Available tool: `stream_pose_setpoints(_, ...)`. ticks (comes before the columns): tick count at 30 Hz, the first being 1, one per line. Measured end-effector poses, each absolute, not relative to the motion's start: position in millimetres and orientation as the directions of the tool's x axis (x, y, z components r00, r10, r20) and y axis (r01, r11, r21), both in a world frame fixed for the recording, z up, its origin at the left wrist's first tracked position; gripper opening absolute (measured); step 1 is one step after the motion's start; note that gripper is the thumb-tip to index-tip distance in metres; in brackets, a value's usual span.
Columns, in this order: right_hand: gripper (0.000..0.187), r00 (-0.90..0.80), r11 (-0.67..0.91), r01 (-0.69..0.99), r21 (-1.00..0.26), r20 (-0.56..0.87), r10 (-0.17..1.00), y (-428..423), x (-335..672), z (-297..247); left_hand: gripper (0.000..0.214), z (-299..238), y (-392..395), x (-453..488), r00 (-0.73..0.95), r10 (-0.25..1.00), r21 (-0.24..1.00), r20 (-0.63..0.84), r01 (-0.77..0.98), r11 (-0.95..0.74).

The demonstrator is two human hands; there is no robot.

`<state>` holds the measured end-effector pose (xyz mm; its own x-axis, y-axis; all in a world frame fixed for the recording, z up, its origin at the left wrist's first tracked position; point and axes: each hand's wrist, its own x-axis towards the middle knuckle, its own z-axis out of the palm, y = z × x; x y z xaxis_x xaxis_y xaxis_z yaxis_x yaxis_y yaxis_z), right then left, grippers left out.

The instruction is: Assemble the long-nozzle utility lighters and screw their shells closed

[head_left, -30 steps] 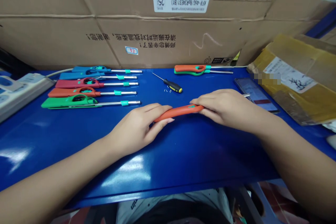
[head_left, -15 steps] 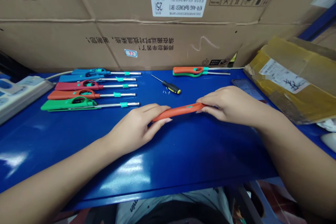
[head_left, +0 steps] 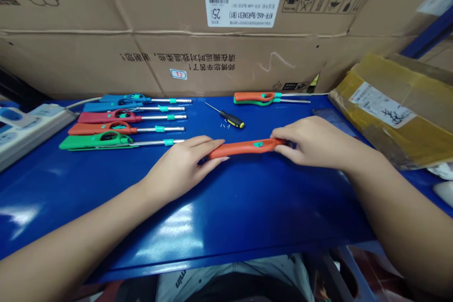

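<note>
Between both hands, just above the blue table point(head_left: 233, 217), is an orange gas lighter point(head_left: 240, 147) with a small teal part on its side. My left hand point(head_left: 187, 163) pinches its left end between thumb and fingers. At the other end, my right hand point(head_left: 307, 141) grips near the tip and hides the metal tube there. Beyond the hands lies a screwdriver point(head_left: 231, 119) with a black and yellow handle, several tiny screws point(head_left: 225, 125) beside it. An orange lighter point(head_left: 253, 96) and a green one point(head_left: 253, 102) rest together at the back.
Several lighters lie in a row at left, among them a green point(head_left: 95, 140), an orange point(head_left: 101, 127) and a red one point(head_left: 106, 116). A white power strip point(head_left: 38, 127) borders them. A taped package point(head_left: 396, 104) and a phone point(head_left: 332, 120) sit at right; a large carton point(head_left: 148, 0) stands behind.
The orange lighter has been rolled slightly in my hands, so more of its side and the teal part show. My right hand has shifted slightly right. The camera view has moved a little.
</note>
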<state>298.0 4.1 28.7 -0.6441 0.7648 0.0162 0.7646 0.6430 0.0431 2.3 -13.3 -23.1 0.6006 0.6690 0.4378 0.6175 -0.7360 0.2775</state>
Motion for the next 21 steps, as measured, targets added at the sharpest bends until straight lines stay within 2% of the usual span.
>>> stream_pose_setpoints(5, 0.018, -0.682, 0.681, 0.729, -0.064, 0.016, 0.732, 6.9, 295.8, 20.9, 0.034, -21.4, -13.0, 1.0, 0.617, 0.676, 0.343, 0.404, 0.583, -0.737)
stream_pose_setpoints(9, 0.030, -0.677, 0.675, 0.732, -0.092, 0.020, 0.736, 5.5, 292.6, 19.9, 0.033, -14.3, -18.1, 3.2, 0.592, 0.741, 0.436, 0.318, 0.603, -0.668)
stream_pose_setpoints(12, 0.038, -0.654, 0.652, 0.755, -0.076, -0.007, 0.757, 3.5, 289.8, 21.0, 0.038, -8.9, -22.7, 7.7, 0.552, 0.804, 0.562, 0.221, 0.602, -0.567)
stream_pose_setpoints(15, 0.038, -0.649, 0.646, 0.759, -0.082, -0.014, 0.761, 1.7, 288.0, 21.7, 0.045, -7.1, -25.9, 12.1, 0.516, 0.850, 0.731, 0.107, 0.538, -0.419)
stream_pose_setpoints(17, 0.037, -0.647, 0.643, 0.758, -0.106, 0.000, 0.762, 0.8, 287.8, 22.1, 0.045, -8.6, -27.0, 13.7, 0.500, 0.865, 0.802, 0.049, 0.496, -0.333)
stream_pose_setpoints(19, 0.035, -0.664, 0.659, 0.737, -0.150, 0.021, 0.748, 0.2, 288.2, 22.4, 0.039, -11.2, -27.1, 13.7, 0.480, 0.875, 0.811, 0.061, 0.488, -0.324)
stream_pose_setpoints(21, 0.034, -0.693, 0.687, 0.700, -0.196, 0.048, 0.720, 0.1, 288.8, 22.2, 0.030, -13.7, -26.7, 12.8, 0.460, 0.872, 0.745, 0.171, 0.518, -0.419)
